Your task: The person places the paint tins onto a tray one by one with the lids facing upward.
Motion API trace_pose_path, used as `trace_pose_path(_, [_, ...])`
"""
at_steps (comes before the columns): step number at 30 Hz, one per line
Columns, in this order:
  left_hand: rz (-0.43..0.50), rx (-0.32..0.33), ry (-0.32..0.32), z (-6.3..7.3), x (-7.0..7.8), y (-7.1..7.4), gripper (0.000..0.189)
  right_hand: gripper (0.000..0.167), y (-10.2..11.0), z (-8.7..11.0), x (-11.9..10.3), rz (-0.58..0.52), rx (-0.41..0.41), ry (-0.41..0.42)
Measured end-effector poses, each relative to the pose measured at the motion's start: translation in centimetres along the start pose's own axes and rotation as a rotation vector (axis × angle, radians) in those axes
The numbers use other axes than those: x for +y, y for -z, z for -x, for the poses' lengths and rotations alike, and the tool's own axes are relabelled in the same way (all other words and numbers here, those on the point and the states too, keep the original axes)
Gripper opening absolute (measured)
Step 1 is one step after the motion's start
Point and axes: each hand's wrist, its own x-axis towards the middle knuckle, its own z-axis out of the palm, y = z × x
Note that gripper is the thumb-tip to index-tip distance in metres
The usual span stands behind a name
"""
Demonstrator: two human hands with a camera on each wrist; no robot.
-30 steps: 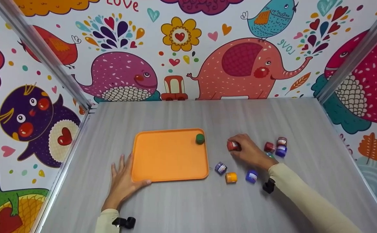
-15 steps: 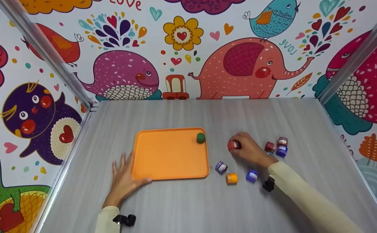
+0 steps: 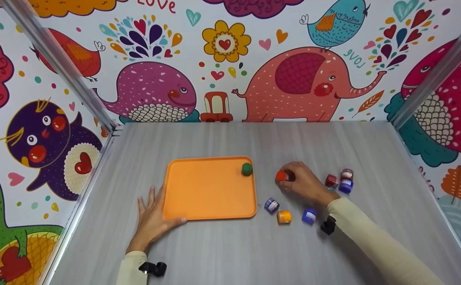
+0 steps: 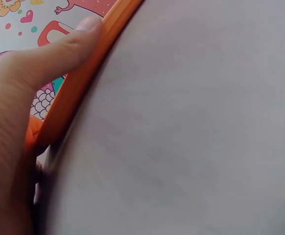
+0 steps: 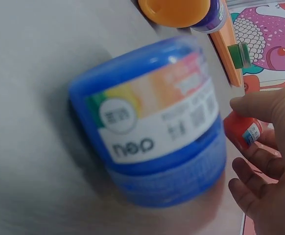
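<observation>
A red jar (image 3: 281, 176) is pinched in the fingers of the right hand (image 3: 303, 183), between an orange tray (image 3: 210, 190) and a dark red jar (image 3: 331, 181). The left hand (image 3: 153, 219), fingers extended, touches the tray's left near corner. A green jar (image 3: 247, 169) is in its far right corner. Purple (image 3: 271, 205), yellow (image 3: 284, 217) and blue jars (image 3: 309, 216) are on the tabletop (image 3: 230, 253), nearer the person.

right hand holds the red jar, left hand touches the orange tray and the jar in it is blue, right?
The orange tray holds a green jar, not a blue one, as the head view shows. The right hand holds the red jar and the left hand touches the tray.
</observation>
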Motion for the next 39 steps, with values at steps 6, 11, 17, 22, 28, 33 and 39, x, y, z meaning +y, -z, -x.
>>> trace_pose_path(6, [-0.002,0.004,-0.003,0.0,0.2,0.1,0.137,0.028,-0.2,-0.4,-0.3,-0.019,0.016,0.017])
trace_pose_path(11, [-0.007,0.004,0.002,0.1,0.3,0.1,0.138,0.028,-0.5,-0.9,-0.7,-0.054,0.066,0.089])
trace_pose_path(17, [-0.009,-0.001,0.006,0.2,0.3,0.0,0.138,0.030,-0.8,-1.6,-1.4,-0.122,0.073,0.087])
trace_pose_path(22, [-0.020,0.000,0.010,0.0,0.2,-0.1,0.139,0.032,-1.2,-2.3,-2.1,-0.153,0.066,0.065])
trace_pose_path(28, [-0.028,-0.005,0.017,0.0,0.2,-0.2,0.139,0.031,-1.7,-3.1,-3.3,-0.163,0.074,0.094])
trace_pose_path(33, [-0.029,-0.002,0.021,0.2,0.0,-0.2,0.139,0.031,-2.0,-4.0,-4.4,-0.171,0.069,0.133])
trace_pose_path(39, [-0.016,0.012,0.001,0.0,0.1,-0.1,0.138,0.032,-2.3,-5.3,-5.8,-0.163,0.094,0.203])
